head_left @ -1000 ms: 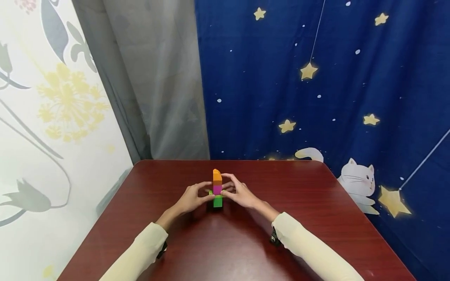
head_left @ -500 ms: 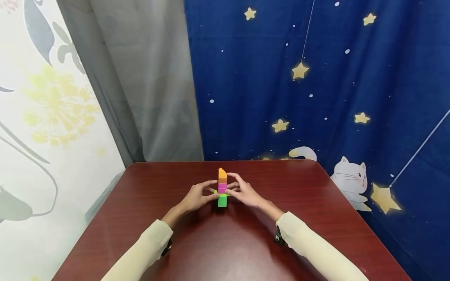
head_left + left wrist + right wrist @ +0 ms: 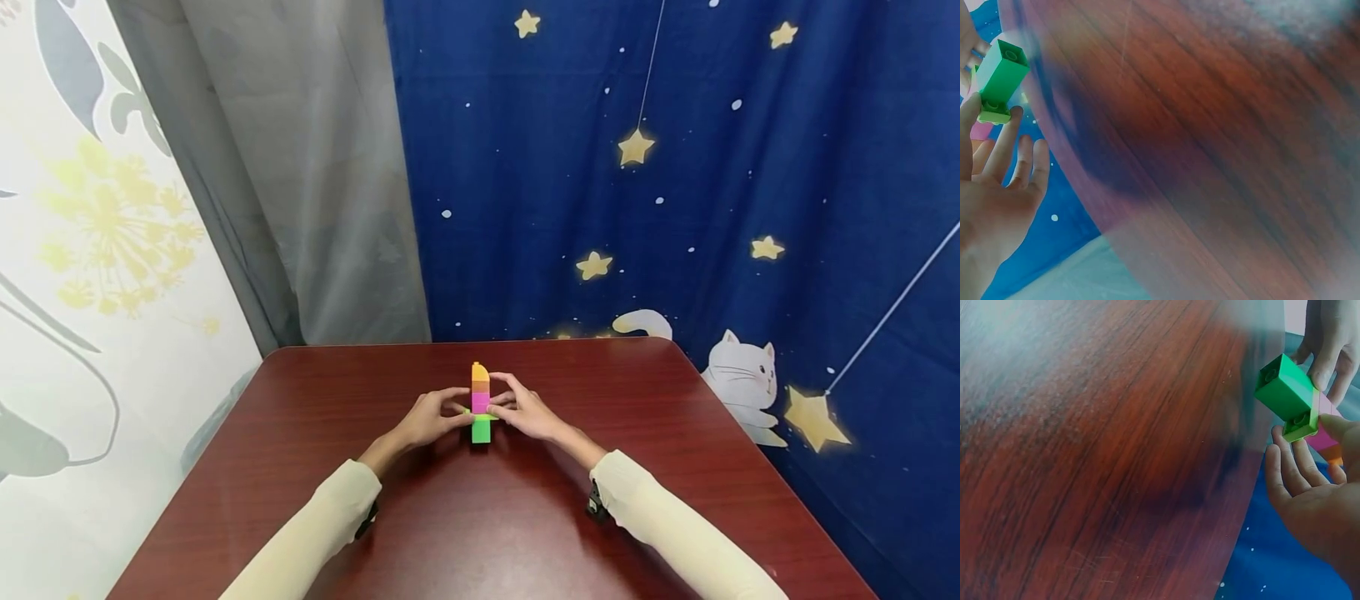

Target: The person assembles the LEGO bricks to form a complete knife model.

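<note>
A narrow upright stack of toy building bricks (image 3: pixel 480 403) is between my two hands in the head view. From the top it runs orange, brownish orange, magenta, a lime piece jutting out sideways, then a green brick (image 3: pixel 481 432). My left hand (image 3: pixel 429 418) pinches the stack from the left near the magenta and lime parts. From the other side, my right hand (image 3: pixel 531 414) pinches it too, with one finger up by the orange piece. Both wrist views show the hollow underside of the green brick (image 3: pixel 1001 74), so the stack is off the table. Fingers partly hide the magenta part (image 3: pixel 1327 412).
The dark red-brown table (image 3: pixel 450 533) spreads under both arms. Behind it hang a grey curtain (image 3: pixel 330 208) and a blue curtain (image 3: pixel 525 167) printed with stars and a cat. A pale flowered curtain or wall (image 3: pixel 150 333) stands at the left.
The head view has turned slightly to the right. Both hands and the stack have shifted a little to the right over the table, and the lime piece now shows on both sides. The grips look unchanged.
</note>
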Demonstrator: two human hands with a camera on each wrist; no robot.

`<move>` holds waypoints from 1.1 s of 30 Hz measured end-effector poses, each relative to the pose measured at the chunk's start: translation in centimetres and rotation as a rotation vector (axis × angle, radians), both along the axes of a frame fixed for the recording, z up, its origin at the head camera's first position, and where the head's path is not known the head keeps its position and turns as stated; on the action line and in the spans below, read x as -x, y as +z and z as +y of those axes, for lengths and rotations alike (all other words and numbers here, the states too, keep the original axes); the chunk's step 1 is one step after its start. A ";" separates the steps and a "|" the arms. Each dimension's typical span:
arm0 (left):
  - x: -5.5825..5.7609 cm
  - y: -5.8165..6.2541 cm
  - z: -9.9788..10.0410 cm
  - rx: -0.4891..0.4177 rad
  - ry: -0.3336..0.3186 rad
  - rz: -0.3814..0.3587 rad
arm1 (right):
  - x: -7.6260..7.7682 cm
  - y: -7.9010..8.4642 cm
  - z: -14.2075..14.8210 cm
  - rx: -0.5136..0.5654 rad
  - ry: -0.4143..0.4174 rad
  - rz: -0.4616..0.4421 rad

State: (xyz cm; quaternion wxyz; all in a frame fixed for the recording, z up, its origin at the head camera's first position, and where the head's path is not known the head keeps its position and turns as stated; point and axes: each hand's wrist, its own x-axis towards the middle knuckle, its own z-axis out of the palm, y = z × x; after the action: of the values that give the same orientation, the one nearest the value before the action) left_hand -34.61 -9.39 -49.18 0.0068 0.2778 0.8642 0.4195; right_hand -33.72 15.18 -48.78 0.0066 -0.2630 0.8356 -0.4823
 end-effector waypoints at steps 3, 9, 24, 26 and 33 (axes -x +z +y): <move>0.2 -0.2 0.1 0.022 0.003 -0.022 | 0.1 -0.3 0.0 0.002 -0.012 -0.024; 0.7 -0.5 0.1 0.042 -0.003 -0.023 | 0.6 -0.8 -0.1 0.008 -0.028 -0.052; 1.3 -0.6 0.4 -0.001 0.017 -0.043 | 1.6 -1.8 -0.6 0.025 -0.094 -0.077; 1.4 -0.6 0.5 -0.009 0.022 -0.042 | 1.8 -2.0 -0.6 0.044 -0.099 -0.064; 1.9 -1.0 0.8 -0.003 0.071 -0.031 | 2.3 -2.1 -0.7 0.043 -0.137 -0.028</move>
State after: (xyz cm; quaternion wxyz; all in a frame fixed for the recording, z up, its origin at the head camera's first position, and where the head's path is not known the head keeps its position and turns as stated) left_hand -36.53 -8.57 -50.14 0.0050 0.2403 0.8726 0.4252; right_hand -36.02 14.48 -50.88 -0.0204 -0.1988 0.8409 -0.5030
